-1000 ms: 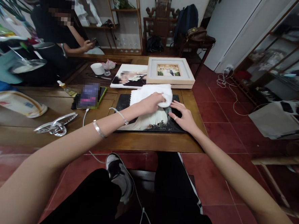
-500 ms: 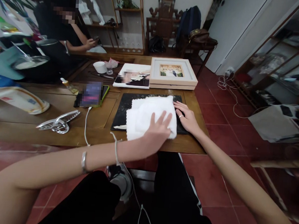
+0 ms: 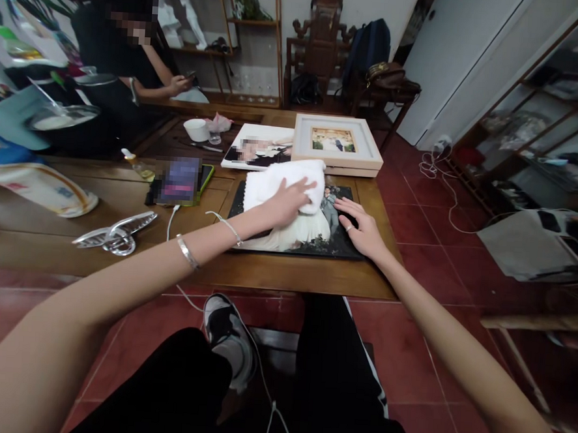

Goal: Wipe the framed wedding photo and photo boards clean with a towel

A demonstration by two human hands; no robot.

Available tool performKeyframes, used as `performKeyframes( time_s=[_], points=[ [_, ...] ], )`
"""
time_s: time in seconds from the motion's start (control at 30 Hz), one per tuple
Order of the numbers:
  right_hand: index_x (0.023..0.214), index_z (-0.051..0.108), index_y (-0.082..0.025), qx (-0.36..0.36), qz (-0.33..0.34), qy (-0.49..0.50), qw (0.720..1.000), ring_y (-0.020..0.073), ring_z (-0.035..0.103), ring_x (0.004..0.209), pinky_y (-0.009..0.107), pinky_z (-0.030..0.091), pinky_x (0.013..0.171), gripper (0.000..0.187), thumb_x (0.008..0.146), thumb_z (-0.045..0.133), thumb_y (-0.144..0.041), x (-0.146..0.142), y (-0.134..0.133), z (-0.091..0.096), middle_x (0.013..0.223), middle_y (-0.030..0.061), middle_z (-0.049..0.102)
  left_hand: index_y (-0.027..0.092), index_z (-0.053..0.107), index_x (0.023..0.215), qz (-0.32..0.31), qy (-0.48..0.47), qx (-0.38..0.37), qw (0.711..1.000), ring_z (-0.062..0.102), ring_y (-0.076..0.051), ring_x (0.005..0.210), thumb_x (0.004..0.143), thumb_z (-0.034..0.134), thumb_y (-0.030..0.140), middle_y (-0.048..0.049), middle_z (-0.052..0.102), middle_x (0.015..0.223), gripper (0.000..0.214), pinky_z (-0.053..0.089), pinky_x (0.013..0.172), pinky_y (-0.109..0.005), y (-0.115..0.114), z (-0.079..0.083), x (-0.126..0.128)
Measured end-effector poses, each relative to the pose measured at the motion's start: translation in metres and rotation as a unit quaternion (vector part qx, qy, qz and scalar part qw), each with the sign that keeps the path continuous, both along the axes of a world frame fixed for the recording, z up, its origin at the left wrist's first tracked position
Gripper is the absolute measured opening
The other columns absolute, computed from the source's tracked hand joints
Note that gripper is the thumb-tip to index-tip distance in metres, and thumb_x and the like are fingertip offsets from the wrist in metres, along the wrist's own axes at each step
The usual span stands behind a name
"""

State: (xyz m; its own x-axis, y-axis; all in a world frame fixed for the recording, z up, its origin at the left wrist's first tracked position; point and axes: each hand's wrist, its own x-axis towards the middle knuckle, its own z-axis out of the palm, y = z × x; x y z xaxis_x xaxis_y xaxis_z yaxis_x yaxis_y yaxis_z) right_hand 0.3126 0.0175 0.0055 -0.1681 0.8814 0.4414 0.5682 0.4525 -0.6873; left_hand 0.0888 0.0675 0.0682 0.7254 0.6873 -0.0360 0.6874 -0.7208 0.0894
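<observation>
My left hand lies with spread fingers on a folded white towel, pressing it against a dark photo panel. The towel covers the panel's upper left and reaches over its far edge. Below and right of it, part of a pale gown and a figure in a grey suit show on the panel. My right hand rests open at the panel's right side, fingertips on its surface, holding nothing.
Behind the panel are a white-bordered print and a framed picture. On the left of the wooden table are a phone with a cable, a silver hair claw, a dropper bottle and a white cup. Another person sits across.
My left hand has slid the towel away from me and left, uncovering the panel's lower middle and right. My right hand stays at the panel's right side.
</observation>
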Motion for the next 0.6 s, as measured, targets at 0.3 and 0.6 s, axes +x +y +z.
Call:
performKeyframes(
  time_s=[0.3,0.6],
  points=[
    [0.113,0.07,-0.028,-0.002,0.002,-0.002,1.0,0.0255,0.05,0.13,0.052,0.035,0.112,0.033,0.085,0.053,-0.026,0.002,0.001,-0.002,0.129,0.0029,0.064,0.017,0.073,0.089,-0.105,-0.015,-0.002,0.994,0.012,-0.035,0.147,0.073,0.053,-0.003,-0.0094,0.023,0.159,0.033,0.017,0.112,-0.067,-0.116,-0.008,-0.006],
    [0.113,0.07,-0.028,-0.003,-0.003,0.002,1.0,0.0243,0.05,0.13,0.052,0.034,0.113,0.031,0.087,0.053,-0.027,0.0,0.001,-0.001,0.128,0.0028,0.065,0.016,0.069,0.093,-0.062,-0.025,-0.036,0.997,0.016,-0.028,0.147,0.066,0.041,-0.01,-0.0073,0.029,0.157,0.047,0.019,0.113,-0.065,-0.063,-0.005,-0.046]
  ],
)
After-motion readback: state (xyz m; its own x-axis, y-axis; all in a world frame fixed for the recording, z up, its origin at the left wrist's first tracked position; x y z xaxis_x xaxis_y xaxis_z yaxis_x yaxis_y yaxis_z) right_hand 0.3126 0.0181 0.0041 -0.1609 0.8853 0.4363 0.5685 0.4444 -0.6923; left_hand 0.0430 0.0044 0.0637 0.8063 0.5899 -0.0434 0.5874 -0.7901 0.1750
